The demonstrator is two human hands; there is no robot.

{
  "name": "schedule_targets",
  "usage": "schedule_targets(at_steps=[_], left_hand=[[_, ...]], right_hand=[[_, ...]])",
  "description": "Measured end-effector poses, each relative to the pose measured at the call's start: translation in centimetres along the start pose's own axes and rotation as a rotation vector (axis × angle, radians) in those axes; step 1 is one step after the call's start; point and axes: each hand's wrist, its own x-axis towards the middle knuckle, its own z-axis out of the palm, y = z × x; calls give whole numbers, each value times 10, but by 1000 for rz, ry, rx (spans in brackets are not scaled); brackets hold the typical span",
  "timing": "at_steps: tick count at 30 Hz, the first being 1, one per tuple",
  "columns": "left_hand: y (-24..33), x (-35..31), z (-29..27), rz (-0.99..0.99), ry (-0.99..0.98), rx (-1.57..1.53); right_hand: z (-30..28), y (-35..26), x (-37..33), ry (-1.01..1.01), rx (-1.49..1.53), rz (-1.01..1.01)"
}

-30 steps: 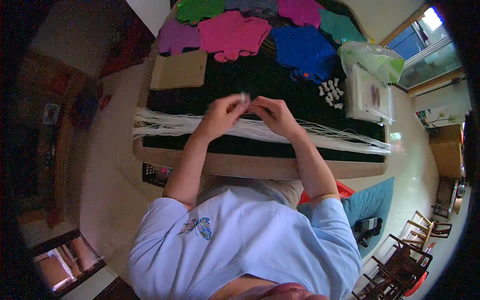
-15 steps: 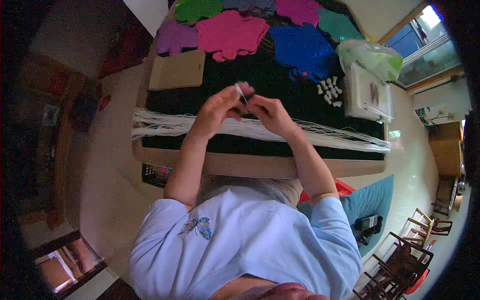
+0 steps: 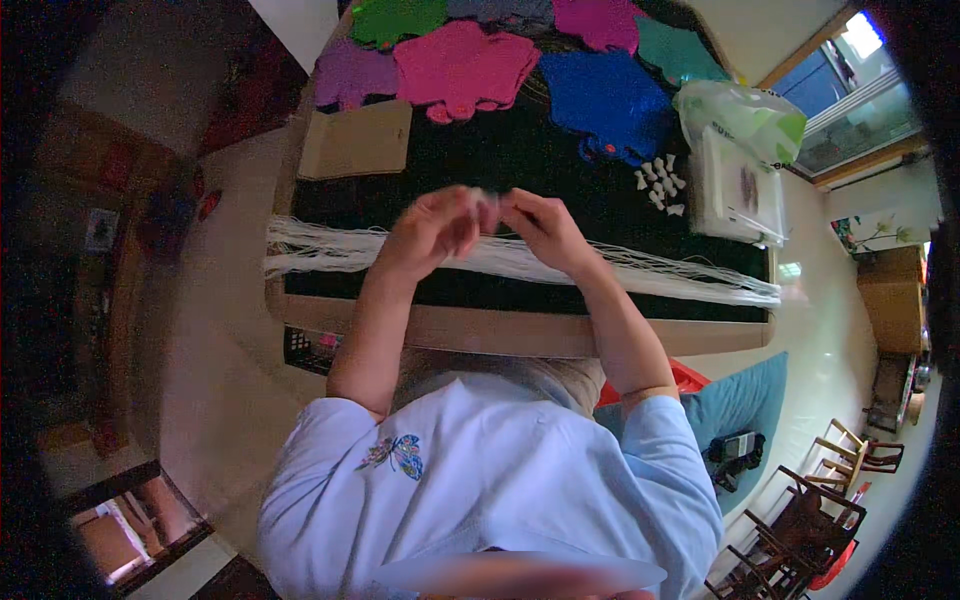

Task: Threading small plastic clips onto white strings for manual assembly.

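Above the table's middle, my left hand [image 3: 435, 230] is curled and smeared by motion. White string [image 3: 487, 195] shows as a pale blur at its fingertips. Just right of it, my right hand [image 3: 547, 228] pinches at the same spot, its thumb and forefinger pressed together. The fingertips of both hands nearly meet, and how the string runs between them is too blurred to tell. Beneath my wrists a long bundle of white strings [image 3: 680, 275] stretches across the table from side to side.
Coloured knitted-looking pieces, pink [image 3: 465, 65] and blue [image 3: 605, 95] among them, line the far side. A beige flat board [image 3: 355, 140] lies at left. Several small white spools [image 3: 660, 183], a clear plastic box [image 3: 738, 190] and a plastic bag [image 3: 745, 115] are at right.
My left hand has turned, its fingers moving down and closer in, and the white strand across them has become a blur. My right hand has barely moved.
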Motion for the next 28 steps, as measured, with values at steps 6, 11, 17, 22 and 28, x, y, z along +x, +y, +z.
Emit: schedule_targets(at_steps=[6, 11, 17, 22, 28], left_hand=[[-5, 4, -8, -372, 145, 651], [3, 18, 27, 277, 690, 344], [-1, -2, 2, 22, 207, 110], [-8, 10, 26, 246, 518, 350], [-12, 5, 0, -4, 267, 212]], right_hand=[[-4, 8, -1, 37, -61, 66], [0, -2, -1, -7, -78, 97], [-3, 4, 1, 31, -58, 35], [0, 4, -1, 10, -52, 95], [-1, 2, -1, 61, -94, 56]])
